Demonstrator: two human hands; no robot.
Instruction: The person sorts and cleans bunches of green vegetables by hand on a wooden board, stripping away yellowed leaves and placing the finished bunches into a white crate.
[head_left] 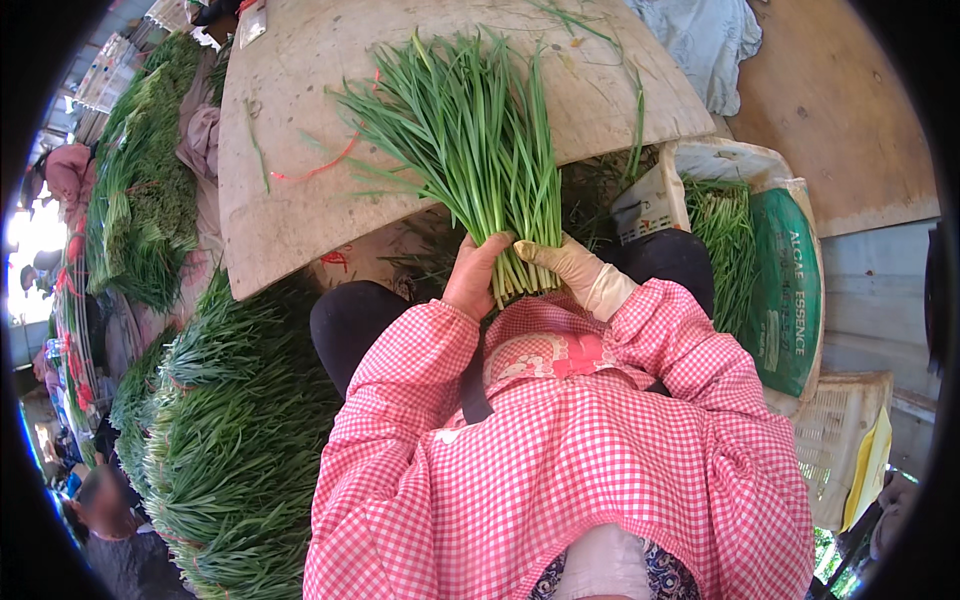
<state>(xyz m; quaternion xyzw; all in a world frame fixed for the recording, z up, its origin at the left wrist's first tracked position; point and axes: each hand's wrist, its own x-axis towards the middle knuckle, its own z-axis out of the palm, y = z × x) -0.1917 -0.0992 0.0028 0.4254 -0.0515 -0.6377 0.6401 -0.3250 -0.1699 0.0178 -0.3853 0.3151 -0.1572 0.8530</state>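
A thick bunch of garlic chives [490, 150] fans out over the near edge of the wooden board, its pale stem ends toward my body. My bare left hand [474, 272] wraps round the stems from the left, thumb on top. From the right, my gloved right hand [568, 268] grips the same stems low down, its thumb close to the left thumb. The leaf tips lie spread on the board. A red tie [330, 165] lies on the board left of the leaves.
Big heaps of green chives [235, 430] stand at my left, with another stack [150, 190] beyond. A white crate [730, 155] of chives is at my right, beside a green printed sack [785, 290]. The wooden board [300, 100] spans the front. Another person [125, 530] is at lower left.
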